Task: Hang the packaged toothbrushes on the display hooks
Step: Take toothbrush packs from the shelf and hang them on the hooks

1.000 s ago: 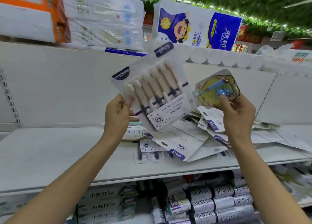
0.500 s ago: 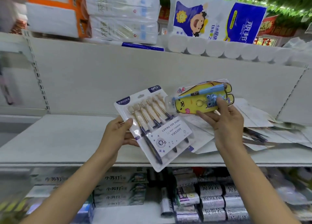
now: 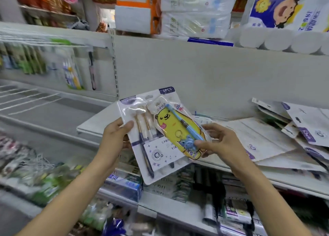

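**Two toothbrush packs in hand, hooks off at nine o'clock**

Head view: the left hand [image 3: 114, 138] is gripping the six-piece toothbrush pack [image 3: 147, 138] by its left edge, thumb pressing on the front and fingers curling behind. The right hand [image 3: 219, 143] is pinching the yellow bear toothbrush pack [image 3: 175, 129] near its lower end, thumb on the blue charm and fingers going round the right edge. The bear pack is lying on top of the six-piece pack, overlapping its right half. Both packs are sitting at frame centre, long axes running from roughly eleven o'clock down to five o'clock, hang holes at the upper ends.

The display hooks [image 3: 26, 100] are showing at nine o'clock, bare white rods, blurred, with hanging toothbrush packs [image 3: 71, 75] above them at ten o'clock. The hooks are lying well apart from both packs, on the left hand's side, so the left hand is probably nearer them. A pile of more packs [image 3: 293, 132] is lying on the shelf [image 3: 96, 123] at three o'clock.
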Motion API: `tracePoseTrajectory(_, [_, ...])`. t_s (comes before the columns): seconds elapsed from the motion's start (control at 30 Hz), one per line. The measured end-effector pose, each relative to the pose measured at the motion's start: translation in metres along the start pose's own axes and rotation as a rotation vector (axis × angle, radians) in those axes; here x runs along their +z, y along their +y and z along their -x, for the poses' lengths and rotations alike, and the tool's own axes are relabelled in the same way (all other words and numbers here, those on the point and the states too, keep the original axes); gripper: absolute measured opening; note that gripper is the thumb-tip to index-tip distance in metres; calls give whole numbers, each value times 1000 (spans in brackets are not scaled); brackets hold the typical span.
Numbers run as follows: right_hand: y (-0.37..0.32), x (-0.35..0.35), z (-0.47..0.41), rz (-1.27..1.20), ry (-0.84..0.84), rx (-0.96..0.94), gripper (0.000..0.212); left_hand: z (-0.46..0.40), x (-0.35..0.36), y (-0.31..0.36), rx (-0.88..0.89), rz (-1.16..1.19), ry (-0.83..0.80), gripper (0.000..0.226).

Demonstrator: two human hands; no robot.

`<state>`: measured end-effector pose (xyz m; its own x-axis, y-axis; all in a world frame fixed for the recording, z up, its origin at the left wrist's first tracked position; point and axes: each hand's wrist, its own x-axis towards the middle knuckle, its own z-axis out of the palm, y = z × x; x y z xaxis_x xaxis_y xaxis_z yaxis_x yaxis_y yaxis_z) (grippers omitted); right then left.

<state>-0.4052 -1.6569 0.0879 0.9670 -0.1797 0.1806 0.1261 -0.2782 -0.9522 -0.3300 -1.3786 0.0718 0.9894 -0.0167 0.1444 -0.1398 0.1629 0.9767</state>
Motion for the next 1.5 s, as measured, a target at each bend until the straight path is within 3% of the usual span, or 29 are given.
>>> tracePoseTrajectory(0.17, [6, 53, -6, 68, -196, 67, 52, 11, -49, 9, 65, -24, 94, 19])
tracePoseTrajectory(0.5, [-32, 183, -16, -89, -443, -8, 49, 19, -200, 20, 136, -77, 320, 19])
tracePoseTrajectory(0.7, [-52, 299, -23, -256, -410, -56, 39, 28, -316, 39, 180, -153, 386, 24])
tracePoseTrajectory(1.1, [-99, 528, -24, -308, -370, -118, 32, 56, -533, 72, 138, -179, 541, 21])
tracePoseTrajectory(1.5, [-119, 651, -72, -324, -415, -151, 31, 19, -631, 68, 164, -152, 626, 22])
